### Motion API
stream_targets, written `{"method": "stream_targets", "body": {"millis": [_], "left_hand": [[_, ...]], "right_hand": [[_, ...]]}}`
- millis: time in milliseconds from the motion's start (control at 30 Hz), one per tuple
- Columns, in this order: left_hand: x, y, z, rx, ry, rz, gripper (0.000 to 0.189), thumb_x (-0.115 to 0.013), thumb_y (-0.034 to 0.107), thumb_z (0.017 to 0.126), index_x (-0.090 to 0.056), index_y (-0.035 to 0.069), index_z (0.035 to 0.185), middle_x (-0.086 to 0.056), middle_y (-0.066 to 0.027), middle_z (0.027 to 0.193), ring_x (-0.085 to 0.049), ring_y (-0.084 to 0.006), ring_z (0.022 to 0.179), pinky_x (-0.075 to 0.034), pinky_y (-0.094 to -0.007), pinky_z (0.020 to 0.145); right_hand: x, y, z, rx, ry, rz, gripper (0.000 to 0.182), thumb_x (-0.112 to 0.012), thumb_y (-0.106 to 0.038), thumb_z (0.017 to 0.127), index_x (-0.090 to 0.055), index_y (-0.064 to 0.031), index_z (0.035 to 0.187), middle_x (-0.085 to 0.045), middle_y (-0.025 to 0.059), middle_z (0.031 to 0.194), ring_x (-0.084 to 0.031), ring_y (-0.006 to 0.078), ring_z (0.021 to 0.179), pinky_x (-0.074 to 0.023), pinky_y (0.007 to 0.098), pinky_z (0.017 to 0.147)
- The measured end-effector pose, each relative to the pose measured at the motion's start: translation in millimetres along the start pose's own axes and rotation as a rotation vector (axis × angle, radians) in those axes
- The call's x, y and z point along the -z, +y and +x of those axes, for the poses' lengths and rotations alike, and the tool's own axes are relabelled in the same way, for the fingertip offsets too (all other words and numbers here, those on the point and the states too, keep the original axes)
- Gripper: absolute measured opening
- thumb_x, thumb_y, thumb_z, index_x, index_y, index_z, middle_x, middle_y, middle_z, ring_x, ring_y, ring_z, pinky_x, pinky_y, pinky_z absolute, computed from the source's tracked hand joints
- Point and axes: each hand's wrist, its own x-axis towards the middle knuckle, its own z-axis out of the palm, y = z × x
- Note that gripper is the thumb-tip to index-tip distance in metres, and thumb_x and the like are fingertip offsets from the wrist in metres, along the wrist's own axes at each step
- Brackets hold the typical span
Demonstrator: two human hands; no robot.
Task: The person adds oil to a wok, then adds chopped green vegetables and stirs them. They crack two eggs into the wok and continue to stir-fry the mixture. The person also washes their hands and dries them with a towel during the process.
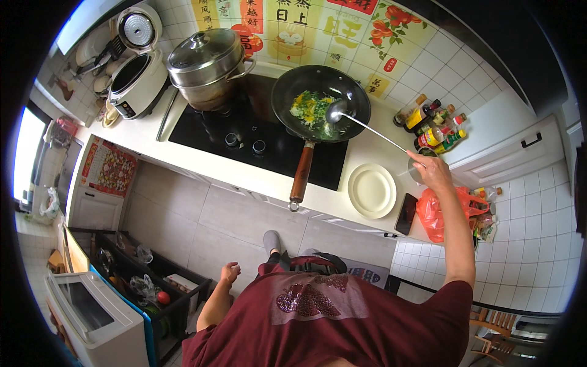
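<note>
My right hand grips the handle end of a long metal ladle. Its bowl rests among chopped greens and yellow egg in a black wok. The wok sits on the right side of a black glass cooktop, its wooden handle pointing towards me. My left hand hangs low at my side over the floor, holding nothing, fingers loosely curled and partly apart. A cream plate lies on the counter to the right of the wok handle.
A lidded steel steamer pot stands left of the wok, beside an open rice cooker. Sauce bottles, a phone and a red plastic bag line the right side. Behind my left is a black storage rack beside a white oven.
</note>
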Motion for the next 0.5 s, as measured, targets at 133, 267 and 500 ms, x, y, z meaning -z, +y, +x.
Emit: {"method": "stream_targets", "body": {"millis": [133, 267, 500], "left_hand": [[-2.4, 9.3, 4.2, -0.034, 0.017, 0.012, 0.038, -0.055, 0.016, 0.078, -0.053, -0.001, 0.112, -0.063, -0.0101, 0.082, -0.061, -0.0160, 0.071, -0.047, -0.0275, 0.060], [-8.0, 14.1, 5.8, -0.020, 0.017, -0.001, 0.038, -0.055, 0.015, 0.078, -0.053, -0.001, 0.112, -0.063, -0.0106, 0.084, -0.061, -0.0158, 0.072, -0.047, -0.0279, 0.062], [-8.8, 13.7, 3.3, -0.025, -0.032, 0.064, 0.038, -0.055, 0.015, 0.078, -0.054, -0.001, 0.112, -0.063, -0.0112, 0.086, -0.061, -0.0161, 0.073, -0.047, -0.0278, 0.060]], "right_hand": [[30.0, -2.3, -13.5, -0.036, -0.016, 0.127, 0.039, -0.059, -0.013, 0.079, -0.057, -0.0269, 0.115, -0.063, 0.0148, 0.081, -0.059, 0.0301, 0.072, -0.0455, 0.0370, 0.067], [54.0, -10.4, -16.9, -0.160, -0.234, 0.112, 0.038, -0.058, -0.016, 0.080, -0.056, -0.0252, 0.116, -0.063, 0.0157, 0.080, -0.060, 0.0280, 0.075, -0.0454, 0.0354, 0.070], [-29.1, -34.4, 32.2, -0.081, -0.138, 0.216, 0.034, -0.055, -0.020, 0.083, -0.055, -0.0265, 0.117, -0.061, 0.0169, 0.089, -0.059, 0.0322, 0.080, -0.0460, 0.0378, 0.072]]}}
